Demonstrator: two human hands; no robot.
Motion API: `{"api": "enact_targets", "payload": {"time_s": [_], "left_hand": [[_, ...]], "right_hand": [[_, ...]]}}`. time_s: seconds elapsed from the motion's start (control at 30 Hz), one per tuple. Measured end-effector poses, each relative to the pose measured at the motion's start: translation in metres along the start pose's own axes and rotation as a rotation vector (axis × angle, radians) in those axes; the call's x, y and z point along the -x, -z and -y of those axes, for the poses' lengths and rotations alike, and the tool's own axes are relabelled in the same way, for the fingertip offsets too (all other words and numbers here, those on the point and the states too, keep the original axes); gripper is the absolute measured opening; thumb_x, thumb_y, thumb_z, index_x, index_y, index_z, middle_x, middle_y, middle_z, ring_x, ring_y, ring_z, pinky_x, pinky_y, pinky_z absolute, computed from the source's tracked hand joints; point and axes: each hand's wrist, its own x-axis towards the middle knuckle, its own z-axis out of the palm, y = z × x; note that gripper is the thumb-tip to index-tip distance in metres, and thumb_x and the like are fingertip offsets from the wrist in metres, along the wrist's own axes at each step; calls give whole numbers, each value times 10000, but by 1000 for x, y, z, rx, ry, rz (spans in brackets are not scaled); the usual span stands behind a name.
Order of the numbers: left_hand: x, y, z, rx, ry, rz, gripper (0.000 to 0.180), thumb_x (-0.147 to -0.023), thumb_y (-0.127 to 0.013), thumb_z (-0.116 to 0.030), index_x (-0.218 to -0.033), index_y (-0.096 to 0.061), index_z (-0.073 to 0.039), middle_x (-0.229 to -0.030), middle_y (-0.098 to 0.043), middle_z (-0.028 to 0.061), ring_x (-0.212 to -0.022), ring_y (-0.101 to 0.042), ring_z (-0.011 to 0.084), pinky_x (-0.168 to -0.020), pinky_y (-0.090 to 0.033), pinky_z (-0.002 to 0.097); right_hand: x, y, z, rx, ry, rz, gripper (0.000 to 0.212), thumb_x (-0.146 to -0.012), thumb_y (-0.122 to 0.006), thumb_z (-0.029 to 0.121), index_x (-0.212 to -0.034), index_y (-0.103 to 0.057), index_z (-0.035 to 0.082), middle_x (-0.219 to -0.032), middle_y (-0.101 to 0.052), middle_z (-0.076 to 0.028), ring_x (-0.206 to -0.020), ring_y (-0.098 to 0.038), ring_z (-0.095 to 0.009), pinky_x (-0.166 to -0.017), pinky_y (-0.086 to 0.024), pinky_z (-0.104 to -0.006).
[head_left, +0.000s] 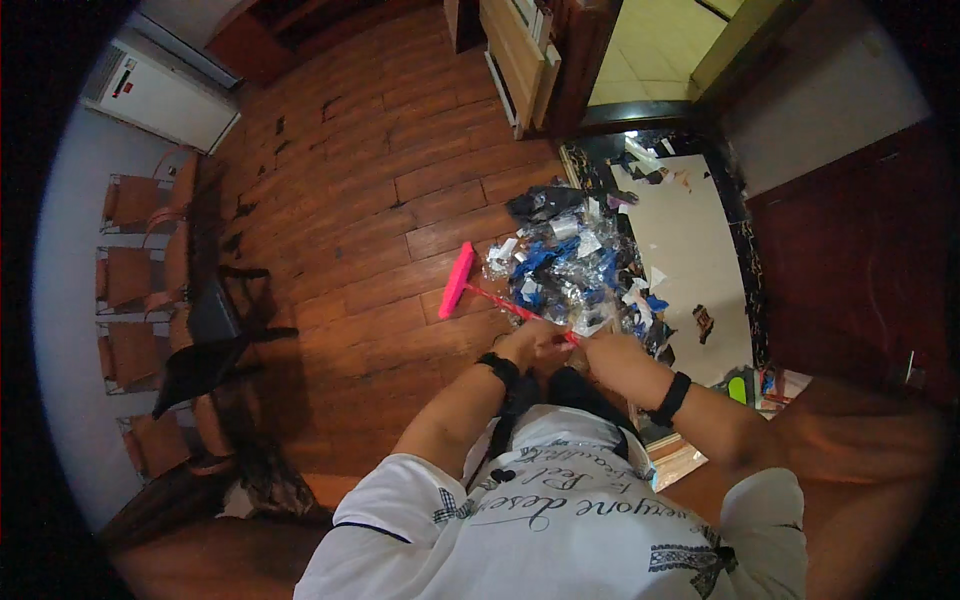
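Both forearms enter from below, bent inward, hands meeting close together at centre. Left hand (530, 345) fingers curled shut around a grip. Right hand (603, 350) just beside it, likewise closed. Dark band on each wrist.

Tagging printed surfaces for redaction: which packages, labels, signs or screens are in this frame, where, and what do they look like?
White appliance: upper left against the wall, boxy, small red and dark label on its front.
Litter pile: floor centre, ahead of the pink broom; crumpled silver, blue and white wrappers.
White shirt: bottom centre, dark script print.
No screens or signs.
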Motion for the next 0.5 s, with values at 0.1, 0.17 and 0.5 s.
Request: {"api": "enact_targets", "payload": {"time_s": [0.1,0.17,0.5], "left_hand": [[-55,-7,23,8,-22,25,232,-907,-509,-162,-973,-574,50,-855,-615,106,-720,-629,186,-586,-560,233],[-58,-23,29,51,0,3,247,-915,-497,-172,-967,-573,57,-849,-611,105,-700,-623,182,-602,-565,242],[-17,-107,17,-386,-144,127,176,-899,-547,-161,-970,-606,-12,-785,-614,51,-648,-542,97,-516,-402,163]], "right_hand": [[14,-10,-10,40,-51,87,372,-810,-518,150,-1167,-531,45,-706,-627,-132,-643,-629,-299,-529,-488,-418],[25,-8,-15,38,-79,93,314,-817,-499,133,-1112,-543,37,-702,-629,-130,-637,-633,-294,-525,-490,-413],[63,10,-38,56,-205,199,362,-827,-475,128,-1182,-519,76,-752,-648,-129,-687,-647,-292,-536,-500,-405]]}}
